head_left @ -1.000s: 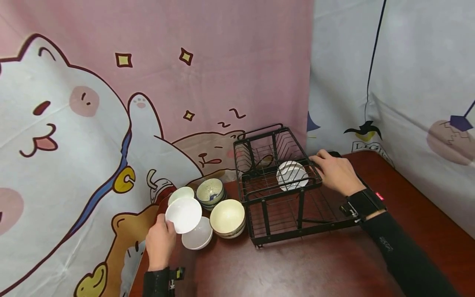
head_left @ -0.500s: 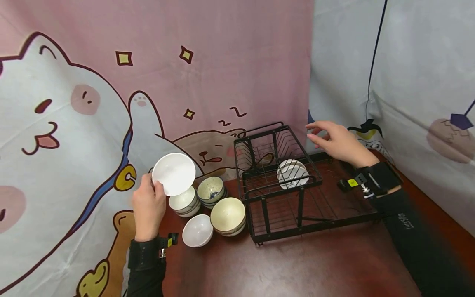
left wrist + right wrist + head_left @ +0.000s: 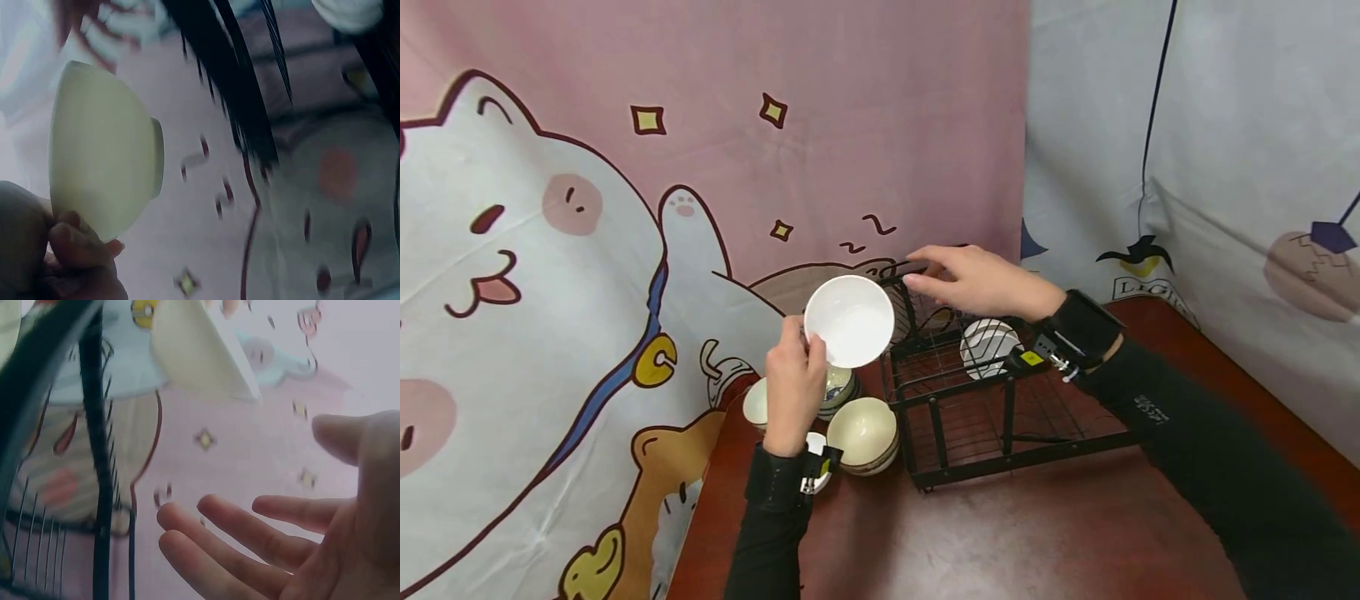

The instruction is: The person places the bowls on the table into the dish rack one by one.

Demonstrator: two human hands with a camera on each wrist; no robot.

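Note:
A plain white bowl (image 3: 850, 321) is held up in the air by my left hand (image 3: 796, 379), thumb and fingers pinching its rim. In the left wrist view the bowl (image 3: 103, 153) appears side-on, its foot facing right. My right hand (image 3: 973, 279) reaches over the black wire dish rack (image 3: 951, 383) toward the bowl, apart from it. Its fingers (image 3: 234, 528) are spread and hold nothing in the right wrist view. White bowls (image 3: 988, 350) stand tilted in the rack's upper tier.
Cream bowls (image 3: 862, 433) stand stacked left of the rack. Behind them are patterned bowls (image 3: 837, 390) and a pale bowl (image 3: 756, 403), partly hidden. A white bowl (image 3: 817, 458) sits behind my left wrist. A printed curtain (image 3: 850, 125) hangs behind the brown table (image 3: 1000, 533).
My left hand has lifted the white bowl and carried it right, toward the rack. My right hand has left the rack's right side and moved left over its top.

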